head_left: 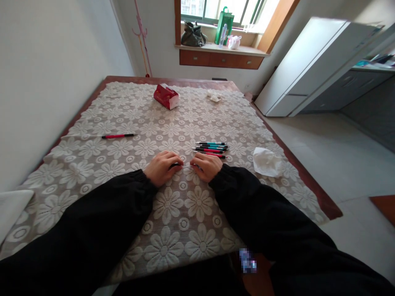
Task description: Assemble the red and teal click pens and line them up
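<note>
Counter (92, 123) covered with a lace flower cloth (173, 213). Red tissue pack (166, 96) at the far middle, crumpled tissue (267, 161) near the right edge. Bunch of pens (211, 149) lies just beyond the right hand; a single red pen (119, 136) sits well apart to the left. Left hand (162, 167) and right hand (206, 166) rest on the cloth, both curled closed, each pinching one end of a thin pen part (182, 165) held between them.

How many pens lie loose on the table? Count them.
About 6: one red pen alone at left, roughly five in a cluster beyond the right hand; overlaps may hide more.
</note>
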Demonstrator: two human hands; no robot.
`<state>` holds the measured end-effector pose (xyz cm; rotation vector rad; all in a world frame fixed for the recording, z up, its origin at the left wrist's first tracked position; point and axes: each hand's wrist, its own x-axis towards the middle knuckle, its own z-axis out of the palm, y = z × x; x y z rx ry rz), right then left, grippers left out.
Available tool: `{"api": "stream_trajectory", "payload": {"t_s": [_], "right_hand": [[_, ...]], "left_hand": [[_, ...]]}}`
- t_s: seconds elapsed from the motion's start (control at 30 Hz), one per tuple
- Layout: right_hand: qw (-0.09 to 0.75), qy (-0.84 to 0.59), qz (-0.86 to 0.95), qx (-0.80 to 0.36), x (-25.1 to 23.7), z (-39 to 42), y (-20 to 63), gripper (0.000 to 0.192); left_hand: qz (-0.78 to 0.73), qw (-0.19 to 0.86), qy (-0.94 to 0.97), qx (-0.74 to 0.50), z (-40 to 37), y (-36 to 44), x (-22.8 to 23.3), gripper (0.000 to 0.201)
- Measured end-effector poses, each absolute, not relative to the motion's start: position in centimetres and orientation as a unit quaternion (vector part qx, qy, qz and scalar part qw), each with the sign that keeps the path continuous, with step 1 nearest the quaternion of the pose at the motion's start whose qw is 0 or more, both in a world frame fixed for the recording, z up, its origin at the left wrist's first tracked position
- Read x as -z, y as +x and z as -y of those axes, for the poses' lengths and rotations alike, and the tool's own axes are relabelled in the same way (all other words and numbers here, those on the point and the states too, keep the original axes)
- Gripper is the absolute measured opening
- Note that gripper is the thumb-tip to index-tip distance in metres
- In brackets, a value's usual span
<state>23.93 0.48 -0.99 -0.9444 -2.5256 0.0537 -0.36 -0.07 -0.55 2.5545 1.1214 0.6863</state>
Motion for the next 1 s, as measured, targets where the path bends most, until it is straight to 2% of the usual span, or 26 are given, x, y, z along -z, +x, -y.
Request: {"api": "stream_trajectory", "payload": {"t_s": [0.17, 0.5, 0.67, 0.83, 1.0], "right_hand": [[0.214, -0.363, 0.906, -0.044, 0.4, -1.2, 25.0, 0.012], [0.182, -0.316, 0.929, -0.065, 0.7, -1.1, 24.5, 0.015], [0.174, -0.312, 0.932, -0.057, 0.4, -1.0, 24.5, 0.022], [0.184, -0.353, 0.917, -0.033, -0.3, -1.3, 25.3, 0.007], [0.21, -0.36, 0.908, -0.032, -0.3, -1.3, 25.2, 0.023]], "left_hand": [[-0.385, 0.12, 0.884, -0.234, 0.0, -0.3, 0.7, 0.018], [-0.389, 0.12, 0.886, -0.222, 0.3, -0.2, 0.0, 0.021], [-0.373, 0.112, 0.896, -0.214, 0.3, -0.2, 0.0, 0.017], [-0.377, 0.121, 0.892, -0.22, 0.3, -0.2, 0.1, 0.016], [-0.378, 0.124, 0.89, -0.221, 0.3, -0.2, 0.1, 0.016]]}}
